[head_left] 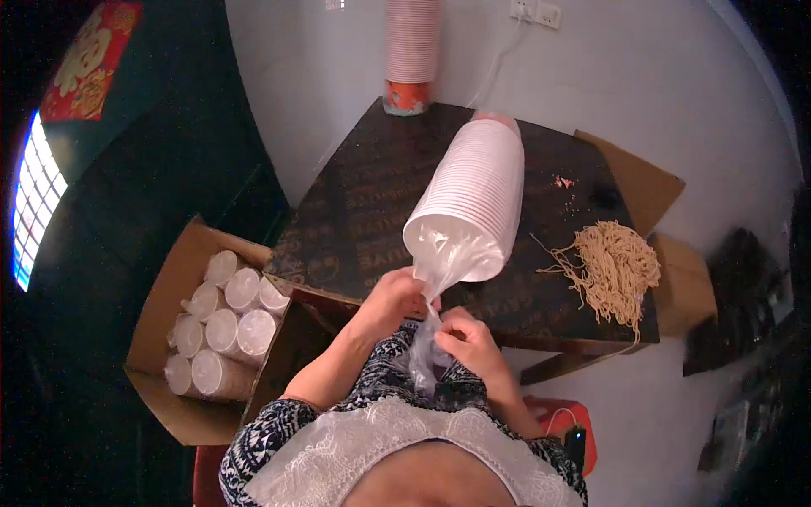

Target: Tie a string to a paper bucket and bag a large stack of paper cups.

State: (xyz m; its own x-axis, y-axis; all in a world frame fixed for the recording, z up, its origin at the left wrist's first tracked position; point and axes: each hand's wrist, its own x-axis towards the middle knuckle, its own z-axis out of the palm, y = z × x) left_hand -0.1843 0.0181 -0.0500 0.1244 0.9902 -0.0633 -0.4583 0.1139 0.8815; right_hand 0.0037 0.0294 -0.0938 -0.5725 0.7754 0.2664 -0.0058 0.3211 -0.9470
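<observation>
A long nested stack of white paper cups (477, 190) lies on its side on the dark table, its open end toward me. The loose end of a clear plastic bag (443, 266) comes out of that end and narrows to a twisted neck at the table's near edge. My left hand (393, 302) is closed around the gathered plastic from the left. On the right, my right hand (470, 342) pinches the bag just below the twist. The bag's tail hangs between my hands over my lap. Fingertips are partly hidden by the plastic.
A tangled heap of beige strings (615, 269) lies on the table's right side. An open cardboard box (160, 384) of bagged cup stacks stands at left. Another tall cup stack (412, 42) rises at the table's far corner. A red stool (591, 439) is beside me.
</observation>
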